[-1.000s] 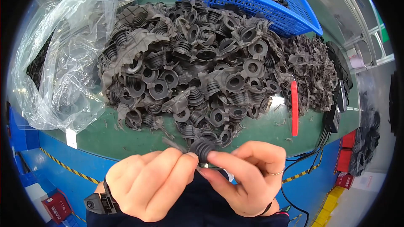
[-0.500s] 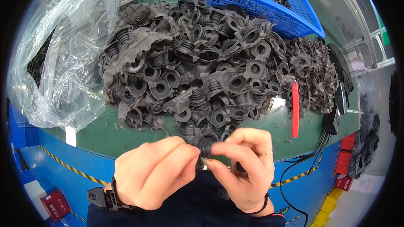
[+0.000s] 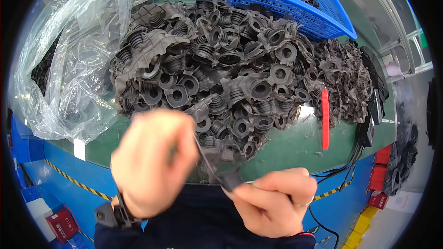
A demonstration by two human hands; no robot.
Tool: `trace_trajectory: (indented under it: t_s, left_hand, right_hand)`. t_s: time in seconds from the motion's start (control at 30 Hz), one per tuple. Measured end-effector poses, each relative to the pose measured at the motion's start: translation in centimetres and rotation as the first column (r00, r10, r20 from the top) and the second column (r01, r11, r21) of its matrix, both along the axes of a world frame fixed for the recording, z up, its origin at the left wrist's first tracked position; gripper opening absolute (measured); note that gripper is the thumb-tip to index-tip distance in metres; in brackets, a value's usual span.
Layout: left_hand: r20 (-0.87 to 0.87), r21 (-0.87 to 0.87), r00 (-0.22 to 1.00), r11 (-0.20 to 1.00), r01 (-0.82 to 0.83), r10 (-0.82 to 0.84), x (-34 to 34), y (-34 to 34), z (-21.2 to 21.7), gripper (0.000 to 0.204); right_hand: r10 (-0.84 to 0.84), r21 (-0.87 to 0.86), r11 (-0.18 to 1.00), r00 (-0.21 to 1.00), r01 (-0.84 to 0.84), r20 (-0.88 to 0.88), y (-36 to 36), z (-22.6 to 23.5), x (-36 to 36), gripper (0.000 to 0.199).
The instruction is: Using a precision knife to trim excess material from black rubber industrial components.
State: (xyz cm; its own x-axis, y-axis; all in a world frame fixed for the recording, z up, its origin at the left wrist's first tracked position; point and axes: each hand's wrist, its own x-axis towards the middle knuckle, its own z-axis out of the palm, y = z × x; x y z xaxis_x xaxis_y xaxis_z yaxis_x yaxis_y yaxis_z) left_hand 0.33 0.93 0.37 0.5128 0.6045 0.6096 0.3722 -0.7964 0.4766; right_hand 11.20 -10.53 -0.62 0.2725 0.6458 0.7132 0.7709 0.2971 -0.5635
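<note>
A black rubber bellows boot is pinched between the thumb and fingers of my right hand, just off the table's near edge. My left hand, blurred by motion, is raised to the left with closed fingers. From those fingers a thin strip of rubber flash stretches down to the boot; it is smeared, and I cannot tell whether it is still joined to it. Beyond both hands lies a large heap of black rubber bellows boots, many still in torn sheets of flash.
A blue perforated basket holding loose rubber parts stands behind the heap. Torn flash scraps are piled at the right, beside a red-handled tool and black cables. A clear plastic bag lies at the left of the green table.
My hands have moved apart: the left up and left, pulling the flash strip, the right slightly down and right with the boot. The heap is nearly unchanged.
</note>
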Motion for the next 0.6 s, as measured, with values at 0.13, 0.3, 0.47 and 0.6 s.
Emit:
trace_trajectory:
  t_s: [0.13,0.3,0.47,0.6]
  left_hand:
    - [0.161,-0.687,0.891,0.600,0.410,-0.424,-1.3,-0.7,-0.5,0.009]
    - [0.194,-0.522,0.937,0.779,0.349,-0.290,-2.3,-0.4,0.0,0.020]
    - [0.100,-0.002,0.856,0.861,0.509,-0.507,-1.8,-0.6,0.8,0.021]
    - [-0.158,0.313,0.920,0.865,0.391,-0.359,-2.1,-1.5,2.5,0.031]
  right_hand:
    - [-0.074,-0.125,0.992,0.939,0.033,-0.337,-1.2,-0.4,0.5,0.028]
    - [-0.027,-0.134,0.990,0.887,-0.040,-0.460,-1.2,0.1,0.3,0.027]
    - [-0.057,-0.135,0.990,0.985,0.036,-0.162,-1.0,0.9,0.6,0.030]
    - [-0.023,-0.105,0.994,0.985,0.005,-0.170,-0.6,1.4,-0.1,0.030]
